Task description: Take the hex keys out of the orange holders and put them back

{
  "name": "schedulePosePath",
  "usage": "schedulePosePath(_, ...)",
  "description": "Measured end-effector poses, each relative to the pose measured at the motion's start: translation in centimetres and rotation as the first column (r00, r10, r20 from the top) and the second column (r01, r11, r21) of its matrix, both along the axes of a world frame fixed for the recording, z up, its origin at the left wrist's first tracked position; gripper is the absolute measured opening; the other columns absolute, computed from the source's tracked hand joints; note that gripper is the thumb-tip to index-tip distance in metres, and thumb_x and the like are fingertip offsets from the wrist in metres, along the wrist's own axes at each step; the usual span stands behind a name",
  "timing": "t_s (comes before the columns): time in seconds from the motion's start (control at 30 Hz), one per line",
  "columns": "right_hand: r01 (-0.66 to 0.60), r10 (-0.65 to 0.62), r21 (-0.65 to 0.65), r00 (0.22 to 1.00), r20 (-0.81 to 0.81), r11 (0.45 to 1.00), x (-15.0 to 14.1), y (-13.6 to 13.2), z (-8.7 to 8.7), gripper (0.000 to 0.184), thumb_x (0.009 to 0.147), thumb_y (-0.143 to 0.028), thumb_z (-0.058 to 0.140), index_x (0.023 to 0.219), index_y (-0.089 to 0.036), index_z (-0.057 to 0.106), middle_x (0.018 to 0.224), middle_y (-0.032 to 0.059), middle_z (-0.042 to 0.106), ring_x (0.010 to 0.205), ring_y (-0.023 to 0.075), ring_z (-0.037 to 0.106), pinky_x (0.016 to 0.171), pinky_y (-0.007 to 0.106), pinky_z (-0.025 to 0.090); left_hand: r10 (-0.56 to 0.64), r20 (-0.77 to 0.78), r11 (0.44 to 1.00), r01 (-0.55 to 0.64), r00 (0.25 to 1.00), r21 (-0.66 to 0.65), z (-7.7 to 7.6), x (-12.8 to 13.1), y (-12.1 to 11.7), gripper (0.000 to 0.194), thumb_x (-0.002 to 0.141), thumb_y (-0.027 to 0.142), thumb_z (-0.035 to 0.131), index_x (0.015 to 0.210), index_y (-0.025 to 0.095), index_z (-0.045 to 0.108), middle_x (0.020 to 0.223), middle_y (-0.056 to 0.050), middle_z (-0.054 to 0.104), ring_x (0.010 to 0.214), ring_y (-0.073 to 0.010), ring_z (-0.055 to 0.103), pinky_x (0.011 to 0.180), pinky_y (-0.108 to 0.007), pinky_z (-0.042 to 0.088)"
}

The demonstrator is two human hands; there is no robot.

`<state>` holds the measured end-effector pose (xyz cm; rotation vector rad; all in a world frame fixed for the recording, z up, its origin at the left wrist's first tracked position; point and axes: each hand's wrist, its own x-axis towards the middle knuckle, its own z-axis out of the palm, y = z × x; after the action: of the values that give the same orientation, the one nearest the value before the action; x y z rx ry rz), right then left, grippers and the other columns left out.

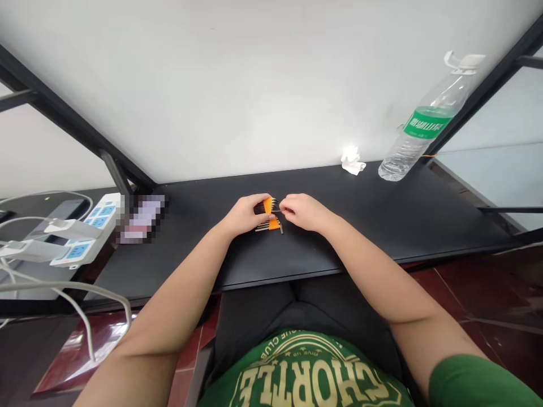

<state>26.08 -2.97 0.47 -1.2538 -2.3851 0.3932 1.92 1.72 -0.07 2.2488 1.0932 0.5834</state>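
My left hand (pixel 245 215) is closed around an orange holder (pixel 267 206) with several dark metal hex keys sticking out of it, held just above the black table (pixel 382 220). My right hand (pixel 304 212) pinches the end of one thin key at the holder's right side. A second orange holder with keys (pixel 271 225) lies on the table right under the hands.
A clear plastic water bottle with a green label (pixel 419 127) stands at the back right. A crumpled white tissue (pixel 352 161) lies near the wall. White power strips with plugs and cables (pixel 80 234) sit at the left, beside a blurred-out item (pixel 142 219).
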Motion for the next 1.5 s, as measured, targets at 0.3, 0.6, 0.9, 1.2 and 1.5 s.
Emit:
schedulePosePath(0.3, -0.083, 0.092, 0.055, 0.975, -0.201, 0.995, -1.1, 0.2, -1.0, 0.016, 0.101, -0.012, 0.061, 0.092, -0.018, 0.072, 0.093, 0.0038, 0.068, 0.082, 0.0164, 0.059, 0.076, 0.028, 0.042, -0.059, 0.030, 0.998, 0.058, 0.998, 0.023, 0.6, 0.7, -0.8, 0.040, 0.088, 0.051, 0.075, 0.115, 0.022, 0.075, 0.112, -0.003, 0.078, 0.101, -0.0237, 0.070, 0.096, -0.034, 0.055)
schedulePosePath(0.6, -0.045, 0.039, -0.013, 0.948, -0.315, 0.999, -1.0, 0.4, -1.0, 0.019, 0.099, -0.009, 0.063, 0.088, -0.019, 0.074, 0.088, 0.0018, 0.073, 0.078, 0.0155, 0.064, 0.077, 0.028, 0.044, -0.021, 0.082, 0.999, 0.018, 0.996, 0.037, 0.4, 0.3, -0.4, 0.047, 0.085, 0.051, 0.079, 0.121, 0.021, 0.074, 0.115, -0.005, 0.078, 0.104, -0.0258, 0.072, 0.098, -0.037, 0.057)
schedulePosePath(0.9, 0.057, -0.062, -0.054, 0.995, -0.084, 0.997, -0.5, 0.1, -0.4, 0.012, 0.100, -0.019, 0.064, 0.091, -0.019, 0.072, 0.094, 0.0039, 0.069, 0.082, 0.0164, 0.058, 0.073, 0.030, 0.038, 0.052, -0.021, 0.990, -0.049, 0.998, 0.134, -0.4, -0.3, 0.5, 0.052, 0.087, 0.051, 0.074, 0.131, 0.023, 0.072, 0.124, -0.008, 0.076, 0.111, -0.0292, 0.071, 0.104, -0.042, 0.055)
schedulePosePath(1.2, 0.008, 0.015, -0.211, 0.994, 0.110, 0.978, -1.4, -0.5, -0.6, 0.020, 0.101, -0.039, 0.068, 0.111, -0.022, 0.069, 0.109, 0.0075, 0.069, 0.093, 0.0216, 0.063, 0.073, 0.030, 0.039, 0.171, -0.197, 0.973, -0.134, 0.965, 0.186, -1.0, -1.3, 1.9, 0.037, 0.094, 0.046, 0.067, 0.123, 0.026, 0.077, 0.127, -0.009, 0.077, 0.116, -0.0311, 0.070, 0.105, -0.045, 0.052)
schedulePosePath(1.5, 0.036, -0.003, -0.213, 0.988, 0.154, 0.976, -1.4, -0.8, -0.1, 0.014, 0.097, -0.031, 0.065, 0.108, -0.023, 0.065, 0.110, 0.0073, 0.069, 0.090, 0.0216, 0.064, 0.070, 0.030, 0.039, 0.325, -0.113, 0.945, -0.320, 0.939, 0.063, -1.4, -2.0, 3.3, 0.033, 0.093, 0.040, 0.065, 0.117, 0.023, 0.079, 0.111, -0.007, 0.081, 0.099, -0.0270, 0.073, 0.093, -0.039, 0.056)
